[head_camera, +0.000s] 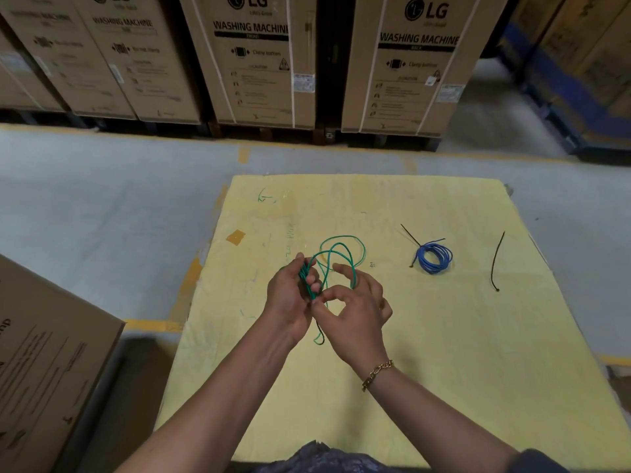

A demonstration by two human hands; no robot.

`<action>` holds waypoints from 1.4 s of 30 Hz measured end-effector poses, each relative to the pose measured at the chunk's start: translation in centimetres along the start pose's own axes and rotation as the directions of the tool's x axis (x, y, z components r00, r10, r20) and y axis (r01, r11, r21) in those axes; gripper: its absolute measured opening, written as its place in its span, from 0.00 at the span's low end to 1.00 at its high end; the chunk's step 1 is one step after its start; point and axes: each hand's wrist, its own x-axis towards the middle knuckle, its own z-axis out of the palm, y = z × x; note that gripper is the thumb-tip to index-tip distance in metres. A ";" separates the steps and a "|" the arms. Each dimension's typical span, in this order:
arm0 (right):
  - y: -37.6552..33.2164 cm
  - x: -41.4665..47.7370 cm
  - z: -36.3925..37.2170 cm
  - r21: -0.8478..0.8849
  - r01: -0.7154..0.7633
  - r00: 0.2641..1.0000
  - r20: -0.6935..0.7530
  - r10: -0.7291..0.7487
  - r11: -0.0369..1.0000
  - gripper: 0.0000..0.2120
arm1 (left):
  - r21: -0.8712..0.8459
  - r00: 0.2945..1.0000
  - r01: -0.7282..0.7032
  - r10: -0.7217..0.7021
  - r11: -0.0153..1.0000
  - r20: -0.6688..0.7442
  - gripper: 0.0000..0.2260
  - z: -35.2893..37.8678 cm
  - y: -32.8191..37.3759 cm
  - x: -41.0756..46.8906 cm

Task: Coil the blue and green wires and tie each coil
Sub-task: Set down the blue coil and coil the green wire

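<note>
The green wire (pixel 341 249) is held above the yellow table top (pixel 426 353) in loose loops. My left hand (pixel 290 295) grips a bunch of its strands. My right hand (pixel 355 308) pinches the wire just beside the left hand, with a loop running over its fingers. A short green tail hangs down between my wrists. The blue wire (pixel 434 258) lies coiled on the table to the right, with a black cable tie (pixel 411 235) around it. A second black cable tie (pixel 496 264) lies loose farther right.
Tall cardboard washing-machine boxes (pixel 259 63) stand in a row on the floor behind the table. Another cardboard box (pixel 44 363) sits close at the left. A brown tape patch (pixel 235 237) marks the table's left side.
</note>
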 end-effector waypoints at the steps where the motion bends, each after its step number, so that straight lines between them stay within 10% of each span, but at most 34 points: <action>1: -0.1 0.0 0.1 0.020 -0.011 1.000 -0.008 0.011 1.000 0.05 | -0.011 1.000 0.006 -0.006 1.000 -0.001 0.11 0.0 -0.1 0.0; 8: 1.8 -0.7 -0.1 -0.016 0.195 0.975 0.110 -0.192 0.981 0.07 | -0.059 1.000 -0.014 0.014 0.998 -0.007 0.12 -0.3 1.4 1.0; 15: 0.8 3.3 -5.1 0.316 0.258 0.961 0.013 -0.276 0.913 0.04 | 0.489 0.999 -0.042 0.042 0.871 0.010 0.11 -1.5 2.1 1.2; 25: 0.3 6.3 -6.2 0.404 -0.353 0.898 0.399 0.184 0.844 0.27 | 0.595 0.968 -0.180 0.035 0.783 0.247 0.07 -0.7 1.5 -0.5; 31: 0.4 4.1 -4.9 0.331 -0.610 0.661 0.713 0.233 0.720 0.26 | 0.835 0.927 -0.363 0.249 0.414 0.280 0.15 -2.2 1.5 0.9; 38: -0.2 5.9 -6.4 0.269 -0.355 0.821 0.548 0.161 0.895 0.13 | 0.925 0.879 -0.369 0.358 0.093 0.315 0.14 -3.5 2.1 1.1; 42: -1.1 4.8 -4.8 0.198 -0.375 0.759 0.626 0.178 0.906 0.19 | 0.882 0.804 -0.469 0.394 -0.041 0.445 0.11 -2.4 0.9 0.2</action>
